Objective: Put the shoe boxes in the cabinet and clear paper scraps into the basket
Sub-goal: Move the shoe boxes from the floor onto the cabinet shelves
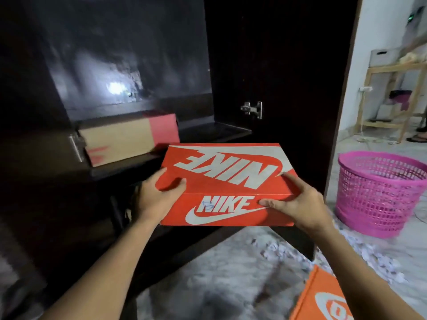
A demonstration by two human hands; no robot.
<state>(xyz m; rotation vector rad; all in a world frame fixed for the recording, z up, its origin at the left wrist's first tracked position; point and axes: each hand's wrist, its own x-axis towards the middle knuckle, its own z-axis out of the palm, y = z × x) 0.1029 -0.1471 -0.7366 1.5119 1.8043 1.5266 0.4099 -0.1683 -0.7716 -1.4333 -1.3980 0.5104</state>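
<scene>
Far left, dark cabinet [57, 65], door [288, 77] swung open, one metal hinge [253, 109] showing. Shoe boxes: 3. Hands: 2. Basket: 1.

Box one, tan box [122, 139] with a pink right end, sits on the cabinet shelf [208, 132], long axis roughly left-right, lid up.

Box two, orange Nike box [226, 172], is held off the floor just in front of the shelf edge, near-right of the tan box. Lid up, long axis left-right, long side with swoosh facing the person, lid lettering upside down from this view. Cannot tell if its far edge touches the shelf.

Left hand [159, 192] grips the near-left corner: thumb pressed on the lid, one finger laid along the left edge, other fingers hidden. Right hand [298, 204] grips the near-right corner: index finger stretched flat on the lid, thumb pressed on the near face, remaining fingers hidden behind the right end.

Box three, orange box [323, 294], lies on the floor at the near right, partly cut off by the frame.

Paper scraps [369, 252], many and white, lie scattered on the floor near the basket.

Pink mesh basket [379, 195] stands upright on the floor at right; contents unclear. Wooden rack [392, 100] far right, blurred.
</scene>
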